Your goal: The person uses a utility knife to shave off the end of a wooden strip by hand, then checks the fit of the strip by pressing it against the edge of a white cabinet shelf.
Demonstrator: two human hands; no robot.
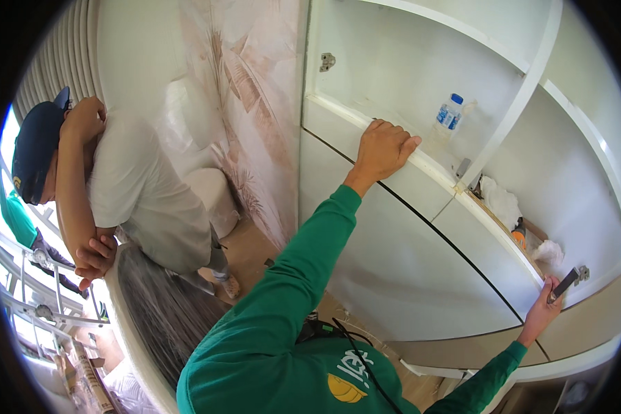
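My left hand (383, 148) reaches up in a green sleeve, its fingers curled over the front edge of a white cabinet shelf (338, 109). My right hand (541, 310) is low at the right and holds a dark flat tool (566, 283). The tool's tip points at a metal hinge (582, 274) on the cabinet's inner side. Below the shelf, the white cabinet door panels (407, 255) run between both hands.
A clear water bottle (449, 116) with a blue cap stands on the shelf. White rags (501, 201) and a small orange object (519, 237) lie in the lower compartment. Another person (138, 186) in a dark cap and light shirt leans on a railing at the left.
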